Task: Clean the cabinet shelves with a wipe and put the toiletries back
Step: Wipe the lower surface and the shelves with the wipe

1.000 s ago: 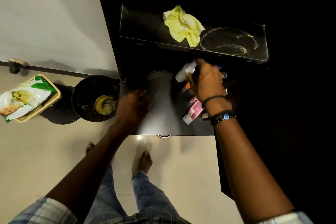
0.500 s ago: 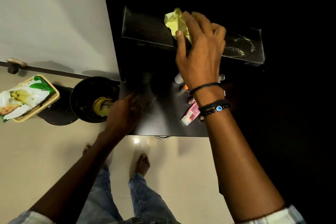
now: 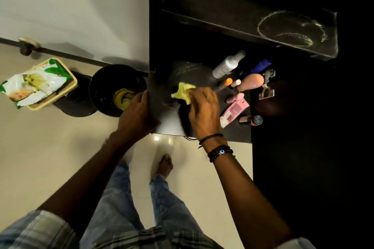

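Cabinet [image 3: 283,147]: dark and open; its upper shelf [image 3: 232,12] carries chalky yellowish streaks, so it likely needs wiping yet
Lower shelf [image 3: 170,119]: half bare on the left, probably cleared for cleaning
Bin [image 3: 101,87]: on the floor just left of the cabinet, handy for used wipes
Left hand [image 3: 137,115]: fingers curled over the shelf's left edge, seemingly to brace
Right hand [image 3: 204,107]: fingers closed on the wipe [image 3: 183,92], pressing it to the lower shelf
Toiletries [image 3: 234,109]: crowded to the right, clear of the wipe
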A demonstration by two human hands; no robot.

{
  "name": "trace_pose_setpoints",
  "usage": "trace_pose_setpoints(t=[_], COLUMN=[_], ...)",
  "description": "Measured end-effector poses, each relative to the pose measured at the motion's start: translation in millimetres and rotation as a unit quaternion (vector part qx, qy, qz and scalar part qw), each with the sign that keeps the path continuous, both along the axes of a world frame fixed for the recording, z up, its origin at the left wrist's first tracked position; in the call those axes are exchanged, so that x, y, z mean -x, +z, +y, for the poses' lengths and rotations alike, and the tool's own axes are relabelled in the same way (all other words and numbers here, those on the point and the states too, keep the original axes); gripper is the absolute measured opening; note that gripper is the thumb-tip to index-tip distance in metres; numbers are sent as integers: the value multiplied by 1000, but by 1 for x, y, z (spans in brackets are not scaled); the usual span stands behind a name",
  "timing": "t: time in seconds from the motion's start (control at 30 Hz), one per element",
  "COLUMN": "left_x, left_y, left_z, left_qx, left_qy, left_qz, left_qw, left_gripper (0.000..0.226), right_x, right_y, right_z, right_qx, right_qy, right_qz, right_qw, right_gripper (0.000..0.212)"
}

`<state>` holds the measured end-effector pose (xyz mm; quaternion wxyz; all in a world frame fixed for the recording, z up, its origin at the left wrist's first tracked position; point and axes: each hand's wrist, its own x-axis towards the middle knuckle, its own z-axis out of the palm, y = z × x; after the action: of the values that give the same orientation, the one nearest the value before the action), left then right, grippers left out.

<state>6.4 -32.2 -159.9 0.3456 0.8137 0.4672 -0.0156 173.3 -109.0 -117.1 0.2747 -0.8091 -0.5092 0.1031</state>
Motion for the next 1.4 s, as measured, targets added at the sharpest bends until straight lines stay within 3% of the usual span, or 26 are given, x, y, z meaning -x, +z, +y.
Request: trace_pose_setpoints(t=[0.1,0.17,0.43,0.73,0.8,0.93,1.03,1.13,1.27,1.4], left_x=[-3,-4,-4,-3,-2,-2,0,2,0,0], left_y=[-7,-9,-16,-14,-14,-15,-19,-22,-17,-15], left_z=[-3,-3,5,5,5,5,5,5,4,4], left_qx=[25,17,13,10,11,9,9,15,20,33], left_qy=[-28,-31,-43,-41,-40,-46,-44,-47,-39,-34], left_qz=[60,75,102,91,85,78,64,60,81,82], left_qw=[998,997,994,995,995,996,997,997,996,996], left_gripper=[107,114,123,120,120,117,118,119,119,120], right_x=[7,11,-2,-49,-30,31,56,25,-42,-71], right_y=[-48,-62,-87,-88,-87,-78,-83,-86,-77,-66], right_z=[-10,-17,7,107,96,34,-16,-14,52,111], right_qx=[140,175,130,156,146,123,164,165,128,212], right_qy=[44,73,84,-3,18,160,186,167,67,45], right_qz=[-19,-39,-80,-73,-71,-150,-112,-103,-122,-151], right_qw=[989,981,985,985,987,968,962,967,982,964], right_gripper=[42,45,39,59,58,49,56,51,45,44])
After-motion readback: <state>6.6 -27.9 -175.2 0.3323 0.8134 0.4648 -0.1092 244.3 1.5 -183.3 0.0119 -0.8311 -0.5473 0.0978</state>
